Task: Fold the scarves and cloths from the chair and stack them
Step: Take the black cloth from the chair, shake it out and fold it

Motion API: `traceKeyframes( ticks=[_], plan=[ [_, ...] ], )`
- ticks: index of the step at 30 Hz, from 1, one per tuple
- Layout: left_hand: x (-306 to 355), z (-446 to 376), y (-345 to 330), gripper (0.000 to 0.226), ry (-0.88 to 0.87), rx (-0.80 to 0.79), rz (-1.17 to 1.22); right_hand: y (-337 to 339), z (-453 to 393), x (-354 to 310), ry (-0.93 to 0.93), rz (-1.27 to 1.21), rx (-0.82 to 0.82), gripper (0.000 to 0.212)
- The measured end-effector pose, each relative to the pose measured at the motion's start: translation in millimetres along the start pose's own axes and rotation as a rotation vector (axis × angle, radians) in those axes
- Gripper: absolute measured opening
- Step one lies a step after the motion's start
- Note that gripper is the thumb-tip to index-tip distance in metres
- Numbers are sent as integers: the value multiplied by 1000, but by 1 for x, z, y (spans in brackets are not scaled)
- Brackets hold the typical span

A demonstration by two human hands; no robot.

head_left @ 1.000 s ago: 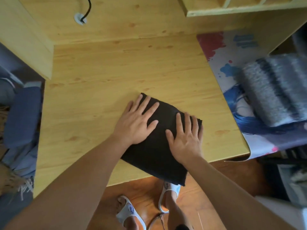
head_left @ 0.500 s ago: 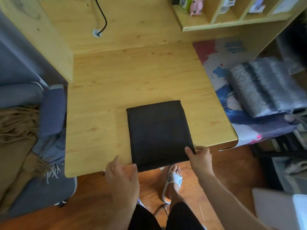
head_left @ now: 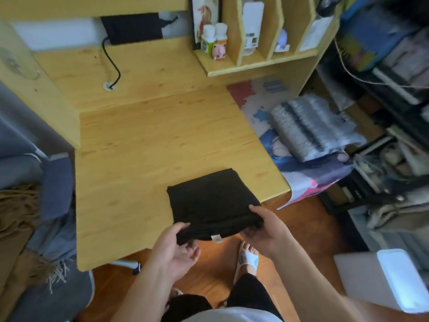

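1. Nearest the person, the left hand (head_left: 175,244) grips the near-left corner of the folded black cloth (head_left: 212,201), thumb on top and fingers curled beneath, at the part that overhangs the desk (head_left: 139,159).
2. The right hand (head_left: 267,226) holds the near-right corner the same way, thumb over the top, fingers under the stacked edges. Both hands sit equally near the cloth, one at each end of its near edge.
3. The cloth lies just ahead of the grip, its far half resting on the desk front, its near edge lifted past the rim.
4. Farther right, well apart, the folded grey striped scarf (head_left: 311,126) lies on the printed mat (head_left: 255,105). Judged from this, the cloth would travel rightward and away to stack there, so the right hand leads.
5. To the left, the brown fringed scarf (head_left: 21,212) waits on the chair (head_left: 46,298).
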State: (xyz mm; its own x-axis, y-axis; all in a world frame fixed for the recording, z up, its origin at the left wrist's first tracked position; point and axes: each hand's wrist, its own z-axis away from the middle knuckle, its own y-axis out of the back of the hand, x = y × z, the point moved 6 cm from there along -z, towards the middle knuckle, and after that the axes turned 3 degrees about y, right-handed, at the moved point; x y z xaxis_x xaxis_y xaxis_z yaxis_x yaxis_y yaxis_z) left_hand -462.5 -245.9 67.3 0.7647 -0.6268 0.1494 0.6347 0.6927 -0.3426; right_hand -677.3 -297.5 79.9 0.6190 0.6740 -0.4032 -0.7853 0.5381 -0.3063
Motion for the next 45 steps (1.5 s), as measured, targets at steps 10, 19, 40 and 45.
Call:
traceKeyframes(
  ticks=[10, 19, 40, 45],
  plan=[
    [4, 90, -266, 10, -191, -285, 42, -6, 60, -252, 292, -89, -185, 6],
    [2, 75, -469, 12, -427, -542, -12, 6, 50, -469, 561, 3, -427, 19],
    [-90, -180, -462, 19, -288, 151, -431, 136, -201, -487, 420, 577, 143, 33],
    [-68, -153, -452, 25, -374, 343, -1089, 120, -176, -515, 673, 1298, 380, 49]
  ],
)
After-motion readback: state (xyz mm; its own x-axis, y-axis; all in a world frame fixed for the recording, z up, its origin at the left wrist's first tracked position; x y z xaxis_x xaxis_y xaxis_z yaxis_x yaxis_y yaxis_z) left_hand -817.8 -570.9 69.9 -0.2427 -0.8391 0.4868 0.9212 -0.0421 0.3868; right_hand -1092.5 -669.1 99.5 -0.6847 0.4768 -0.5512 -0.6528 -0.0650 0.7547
